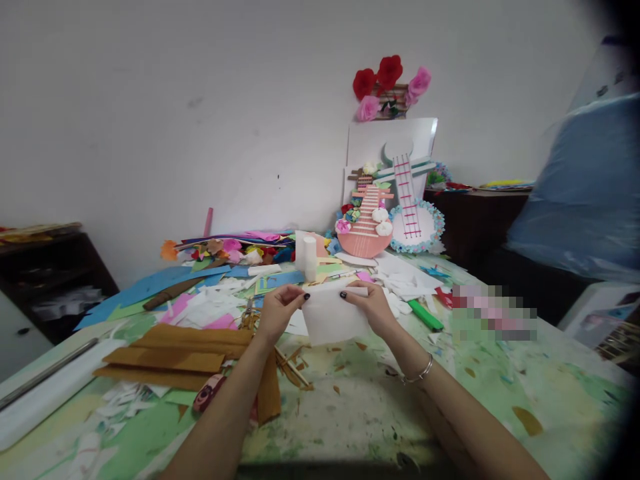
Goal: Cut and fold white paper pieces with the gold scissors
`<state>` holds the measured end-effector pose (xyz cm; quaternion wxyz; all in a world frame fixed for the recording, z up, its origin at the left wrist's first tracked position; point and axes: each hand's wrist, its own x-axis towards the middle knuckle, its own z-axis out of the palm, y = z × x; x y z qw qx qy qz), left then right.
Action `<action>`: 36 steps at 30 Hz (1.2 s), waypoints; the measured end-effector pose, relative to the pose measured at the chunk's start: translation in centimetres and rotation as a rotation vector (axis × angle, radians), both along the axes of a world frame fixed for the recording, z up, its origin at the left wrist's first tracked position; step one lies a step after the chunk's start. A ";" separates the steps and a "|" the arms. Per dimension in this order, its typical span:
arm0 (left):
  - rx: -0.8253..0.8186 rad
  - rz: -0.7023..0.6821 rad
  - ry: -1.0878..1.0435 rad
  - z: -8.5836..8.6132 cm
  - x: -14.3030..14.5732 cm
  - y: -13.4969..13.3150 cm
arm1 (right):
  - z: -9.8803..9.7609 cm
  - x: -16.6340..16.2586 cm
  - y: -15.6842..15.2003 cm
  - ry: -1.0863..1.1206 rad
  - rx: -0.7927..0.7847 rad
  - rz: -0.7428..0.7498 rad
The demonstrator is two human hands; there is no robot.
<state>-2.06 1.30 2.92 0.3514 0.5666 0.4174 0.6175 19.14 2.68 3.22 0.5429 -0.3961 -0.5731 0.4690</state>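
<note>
Dark shelving holds pale papers while both nearly closed hands pinch a white sheet.

Several fingertips of the left hand and right hand are lost behind the white paper sheet! By the table's right edge, a pinkish item is pixelated beyond naming. Along the left edge, the frame cuts off a metal rod; the left forearm covers part of the brown paper strips. The blue plastic bag? Cropped at right!
</note>
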 end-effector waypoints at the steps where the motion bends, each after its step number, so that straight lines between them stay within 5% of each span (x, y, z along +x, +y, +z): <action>1: -0.001 0.003 0.000 0.0 0.0 0.0 | 0.0 0.0 0.1 -0.010 0.012 -0.013; 11: -0.001 0.031 -0.007 -0.1 -0.1 -0.1 | -0.1 0.6 0.8 -0.190 0.268 -0.119; 36: -0.007 -0.016 0.050 -0.1 -0.3 -0.3 | 0.1 0.6 0.6 -0.122 0.328 -0.109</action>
